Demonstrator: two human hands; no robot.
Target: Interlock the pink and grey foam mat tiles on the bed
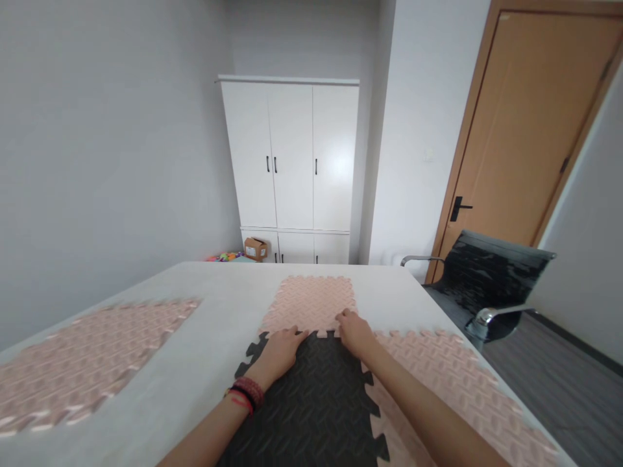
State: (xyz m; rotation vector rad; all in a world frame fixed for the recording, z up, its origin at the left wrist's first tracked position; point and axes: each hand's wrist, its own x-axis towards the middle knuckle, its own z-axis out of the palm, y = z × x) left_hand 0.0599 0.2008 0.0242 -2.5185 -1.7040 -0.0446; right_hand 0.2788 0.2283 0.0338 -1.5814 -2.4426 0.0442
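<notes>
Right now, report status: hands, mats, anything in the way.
Left hand and right hand flat, pressing the seam between black mat and far pink mat. Another pink mat joined on the right. Nothing on the seam.

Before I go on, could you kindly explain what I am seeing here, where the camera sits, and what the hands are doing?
There is one picture, from a camera on a person's head, looking forward and down. The left hand and right hand press flat where a black foam mat tile meets a pink mat tile. Neither has a grip on anything. Another pink tile joins at the right; a separate one lies left on the white table. Behind stand a white cabinet, an office chair and a door.
</notes>
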